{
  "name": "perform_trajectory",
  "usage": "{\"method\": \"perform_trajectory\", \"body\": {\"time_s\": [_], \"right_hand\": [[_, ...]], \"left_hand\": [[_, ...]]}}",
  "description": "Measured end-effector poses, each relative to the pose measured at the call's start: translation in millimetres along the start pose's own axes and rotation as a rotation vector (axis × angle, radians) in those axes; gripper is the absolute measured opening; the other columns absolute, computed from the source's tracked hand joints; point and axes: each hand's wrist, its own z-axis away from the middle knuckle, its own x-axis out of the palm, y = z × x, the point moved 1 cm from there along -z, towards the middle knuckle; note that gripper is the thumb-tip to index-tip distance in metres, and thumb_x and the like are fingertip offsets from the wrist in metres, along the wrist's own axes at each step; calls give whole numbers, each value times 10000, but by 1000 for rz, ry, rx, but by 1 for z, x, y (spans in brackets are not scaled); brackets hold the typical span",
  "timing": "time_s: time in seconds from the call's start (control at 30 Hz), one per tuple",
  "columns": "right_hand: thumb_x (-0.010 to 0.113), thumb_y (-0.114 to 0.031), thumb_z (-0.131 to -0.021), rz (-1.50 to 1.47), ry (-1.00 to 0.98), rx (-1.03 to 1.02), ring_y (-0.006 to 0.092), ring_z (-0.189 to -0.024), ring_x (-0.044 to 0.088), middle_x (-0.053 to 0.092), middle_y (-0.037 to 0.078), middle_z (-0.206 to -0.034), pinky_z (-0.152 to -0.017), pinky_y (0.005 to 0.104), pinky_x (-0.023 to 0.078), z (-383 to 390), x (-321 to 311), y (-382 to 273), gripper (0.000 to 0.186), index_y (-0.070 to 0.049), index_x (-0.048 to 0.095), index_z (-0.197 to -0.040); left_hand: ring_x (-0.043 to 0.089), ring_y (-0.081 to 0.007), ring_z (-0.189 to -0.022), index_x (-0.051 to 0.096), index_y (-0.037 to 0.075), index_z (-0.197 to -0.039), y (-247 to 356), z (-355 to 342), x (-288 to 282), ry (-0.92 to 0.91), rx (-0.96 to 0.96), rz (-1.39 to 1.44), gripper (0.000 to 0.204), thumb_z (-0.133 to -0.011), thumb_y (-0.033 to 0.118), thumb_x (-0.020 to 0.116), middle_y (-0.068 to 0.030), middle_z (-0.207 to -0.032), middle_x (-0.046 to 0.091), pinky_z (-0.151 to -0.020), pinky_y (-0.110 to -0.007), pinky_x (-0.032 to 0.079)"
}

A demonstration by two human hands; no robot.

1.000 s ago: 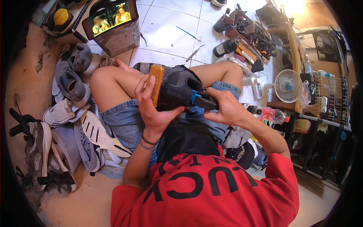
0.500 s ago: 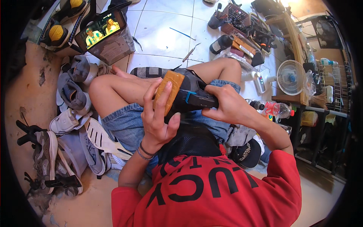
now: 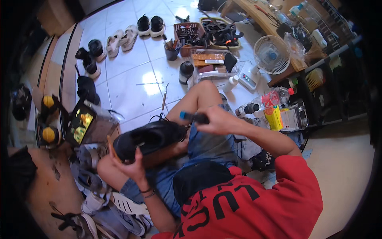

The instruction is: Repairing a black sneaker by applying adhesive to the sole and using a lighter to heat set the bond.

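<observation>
My left hand (image 3: 130, 168) grips the toe end of a black shoe (image 3: 145, 141), which lies across my lap with its laces toward the far side. A tan wrapped block (image 3: 111, 145) sits against the toe, partly hidden by my fingers. To the right, apart from the shoe, my right hand (image 3: 217, 119) is closed on a black spring clamp (image 3: 193, 117) with a blue tip. Most of the clamp's handle is hidden inside my fist.
Several shoes (image 3: 89, 179) are piled by my left leg, near a lit screen (image 3: 82, 126). Ahead are a pointed tool (image 3: 164, 97), a black bottle (image 3: 186, 72), a tray of blocks (image 3: 215, 61) and a basket (image 3: 190, 34). A white fan (image 3: 271, 55) stands at right.
The spring clamp has come away from the shoe and moved right in my right hand. My left hand and the shoe have shifted lower left, and the view has turned.
</observation>
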Motion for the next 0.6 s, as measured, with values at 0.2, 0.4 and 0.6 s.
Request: {"method": "perform_trajectory", "body": {"time_s": [0.2, 0.4, 0.6], "right_hand": [[731, -390, -791, 340, 532, 123, 467, -960, 580, 596, 304, -1030, -862, 527, 462, -85, -111, 144, 540, 27, 518, -1061], [695, -537, -793, 446, 557, 598, 474, -1281, 485, 518, 284, -1373, -1070, 531, 416, -207, -230, 253, 812, 34, 500, -1337], [720, -678, -726, 483, 641, 780, 400, -1435, 326, 349, 238, -1538, -1139, 551, 308, -308, -281, 276, 1059, -16, 394, -1485]], "left_hand": [[537, -282, -1237, 398, -39, -1430, -62, -4, -39, 28, -102, 108, 796, -790, 240, 781, -169, -1374, 519, -1084, -404, 416], [568, -294, -1190, 407, -46, -1412, -73, -10, -31, -23, -84, 109, 755, -833, 333, 709, -189, -1331, 548, -1048, -425, 450], [539, -334, -1213, 393, -48, -1419, -91, -18, -38, -33, -188, 67, 853, -793, 450, 689, -190, -1329, 530, -1061, -465, 417]]}}
